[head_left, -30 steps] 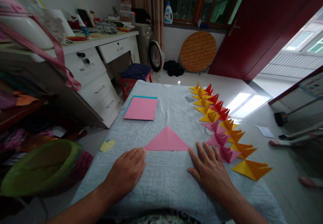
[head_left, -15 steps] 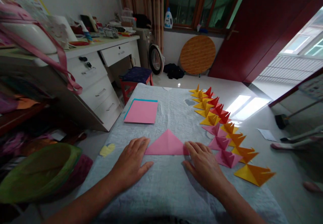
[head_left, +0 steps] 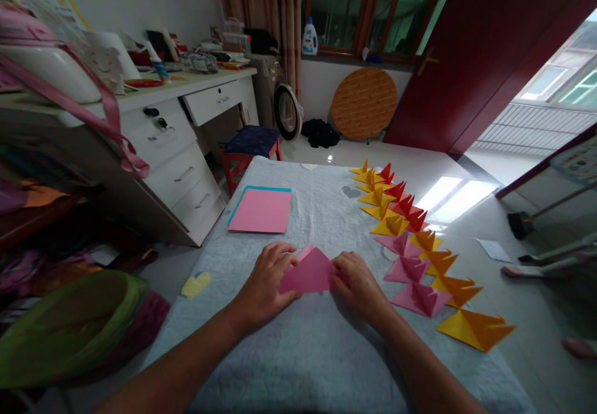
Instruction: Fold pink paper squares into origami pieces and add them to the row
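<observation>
A folded pink origami paper is held between my two hands above the cloth-covered table. My left hand pinches its left corner, thumb in front and fingers behind. The right corner is gripped by my right hand, whose curled fingers hide that end. Beyond my left hand lies a stack of square paper, pink on top with a blue edge showing. To the right stand rows of folded paper cranes: yellow, red, pink and orange-yellow.
A green-rimmed bin stands left of the table. A stool and a white desk with drawers are beyond it. Further back are a washing machine with its door open and a round wooden tabletop.
Both hands have moved inward and now grip the pink paper's corners. The paper has gone from lying flat as a triangle to being lifted and bent. The view has shifted slightly.
</observation>
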### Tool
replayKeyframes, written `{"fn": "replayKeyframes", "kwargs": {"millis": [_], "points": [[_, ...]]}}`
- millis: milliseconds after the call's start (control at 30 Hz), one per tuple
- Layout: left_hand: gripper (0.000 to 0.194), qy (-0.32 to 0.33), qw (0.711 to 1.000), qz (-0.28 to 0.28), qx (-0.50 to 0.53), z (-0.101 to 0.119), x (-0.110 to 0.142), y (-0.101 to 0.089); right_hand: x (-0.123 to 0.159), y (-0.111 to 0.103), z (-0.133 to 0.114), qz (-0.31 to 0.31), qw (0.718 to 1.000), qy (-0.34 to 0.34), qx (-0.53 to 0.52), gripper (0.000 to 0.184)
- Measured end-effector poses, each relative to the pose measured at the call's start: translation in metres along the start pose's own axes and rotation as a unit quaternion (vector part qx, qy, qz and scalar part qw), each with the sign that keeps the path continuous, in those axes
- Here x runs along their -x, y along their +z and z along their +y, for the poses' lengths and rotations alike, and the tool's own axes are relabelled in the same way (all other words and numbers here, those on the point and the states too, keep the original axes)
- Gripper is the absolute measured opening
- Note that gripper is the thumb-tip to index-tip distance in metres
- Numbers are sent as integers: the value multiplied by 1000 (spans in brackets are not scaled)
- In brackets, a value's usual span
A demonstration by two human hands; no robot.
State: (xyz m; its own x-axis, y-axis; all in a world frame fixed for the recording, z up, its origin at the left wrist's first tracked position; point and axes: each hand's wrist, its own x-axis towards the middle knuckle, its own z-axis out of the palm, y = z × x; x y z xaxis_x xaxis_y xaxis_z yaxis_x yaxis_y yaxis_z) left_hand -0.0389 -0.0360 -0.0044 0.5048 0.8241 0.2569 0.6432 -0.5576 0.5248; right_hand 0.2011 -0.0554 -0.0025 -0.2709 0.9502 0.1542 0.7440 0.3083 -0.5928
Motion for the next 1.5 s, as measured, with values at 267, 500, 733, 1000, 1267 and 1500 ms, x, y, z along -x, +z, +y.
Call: {"fn": "replayKeyframes", "kwargs": {"millis": [267,500,733,1000,1267,1500], "points": [[11,100,992,70,-16,-14,4,-5,0,-1,5,135,986,-86,-51,18],[15,146,984,91,-46,1,5,-6,6,4,-1,148,985,-73,45,15],[11,154,979,107,-80,5,6,-2,7,6,4,53,983,-178,-1,30],[51,164,986,-23,35,2,8,-8,8,-2,21,54,977,-204,-36,39],[30,197,980,18,11,-15,5,-15,7,-10,24,41,979,-190,-62,32],[26,210,977,16,-21,-4,8,-11,13,-18,14,-31,983,-176,-37,27]]}}
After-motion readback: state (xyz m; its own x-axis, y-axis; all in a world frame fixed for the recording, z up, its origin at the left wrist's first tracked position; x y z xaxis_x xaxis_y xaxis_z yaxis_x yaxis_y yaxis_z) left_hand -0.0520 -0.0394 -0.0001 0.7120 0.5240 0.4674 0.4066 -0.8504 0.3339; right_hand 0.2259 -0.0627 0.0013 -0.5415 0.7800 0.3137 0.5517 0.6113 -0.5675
